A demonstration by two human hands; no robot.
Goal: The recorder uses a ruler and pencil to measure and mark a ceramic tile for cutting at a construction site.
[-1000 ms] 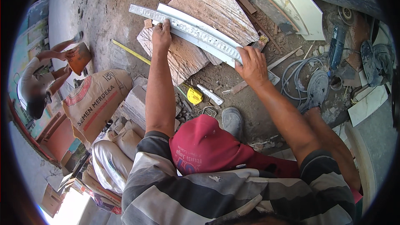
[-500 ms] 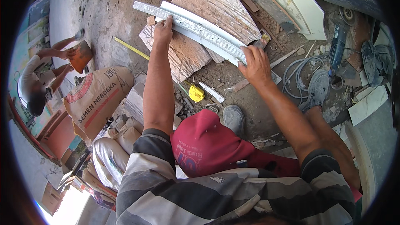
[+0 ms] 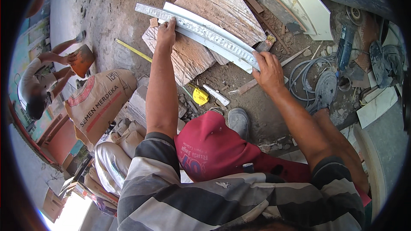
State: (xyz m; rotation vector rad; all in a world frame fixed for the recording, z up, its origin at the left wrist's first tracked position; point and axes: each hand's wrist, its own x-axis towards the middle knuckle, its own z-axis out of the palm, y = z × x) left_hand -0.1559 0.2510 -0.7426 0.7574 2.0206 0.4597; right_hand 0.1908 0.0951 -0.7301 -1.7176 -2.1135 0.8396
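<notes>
We cannot see the palm of either hand; both lie knuckles-up, so any contact beneath is hidden. The left hand (image 3: 166,34) rests flat, fingers extended, on the pale moulding strip (image 3: 201,32), not curled around it. The right hand (image 3: 267,70) closes over the strip's 4 o'clock end, covering that end; how tightly it grips we cannot tell.

The strip is long, slightly curved, whitish, with a rough embossed band along its middle. It lies across a weathered wooden board (image 3: 222,13), running from 10 o'clock to 4 o'clock. The board's grain is coarse, streaked grey-brown, and its upper edge is cut off by the picture rim.

At 6 o'clock of the strip, on bare dirt, a yellow tape measure (image 3: 200,96) sits with its blade drawn out toward 10 o'clock. At 3 o'clock a grey coiled cable (image 3: 308,75) and an angle grinder (image 3: 344,45) lie near each other. At 8 o'clock stands a tan cement sack (image 3: 100,102); beyond it another person (image 3: 40,81) crouches, holding a reddish tile (image 3: 81,60). A grey shoe (image 3: 239,122) shows beside a red-clad knee (image 3: 209,145).
</notes>
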